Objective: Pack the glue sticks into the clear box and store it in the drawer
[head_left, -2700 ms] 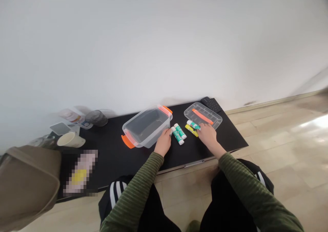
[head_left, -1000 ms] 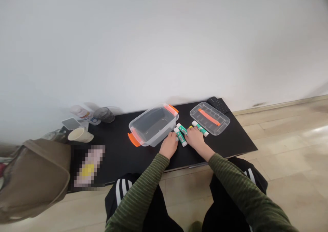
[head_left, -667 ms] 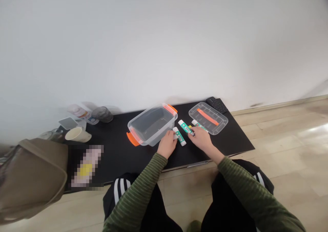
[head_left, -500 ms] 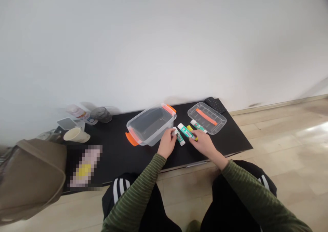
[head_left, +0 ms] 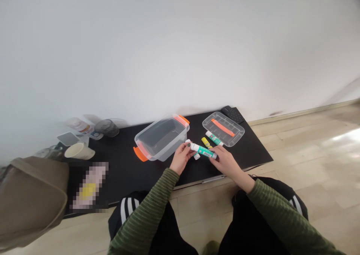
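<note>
Between both hands is a green-and-white glue stick (head_left: pixel 206 152), tilted slightly down to the right. My left hand (head_left: pixel 181 156) pinches its white cap end, and my right hand (head_left: pixel 225 161) grips the other end. Under it lies a second glue stick (head_left: pixel 196 156), partly hidden by the held one and my left fingers. Just beyond my right fingers lie a yellow glue stick (head_left: pixel 206 142) and another green-and-white glue stick (head_left: pixel 214 138). A clear plastic box (head_left: pixel 168 155) with orange clips stands open left of my hands. Its clear lid (head_left: pixel 239 135) with an orange handle lies to the right.
On the left of the black table (head_left: pixel 126 172) are a paper cup (head_left: pixel 80 152), a white bottle (head_left: pixel 83 127), a dark glass (head_left: pixel 107 128) and a brown cloth bag (head_left: pixel 33 198). A black dotted object (head_left: pixel 234 114) lies behind the lid. The wall (head_left: pixel 180 52) rises directly behind.
The glue stick in my right hand has come up and turned flatter, toward my left hand. My left fingers have moved from the lower glue stick to its cap. The view has shifted slightly.
</note>
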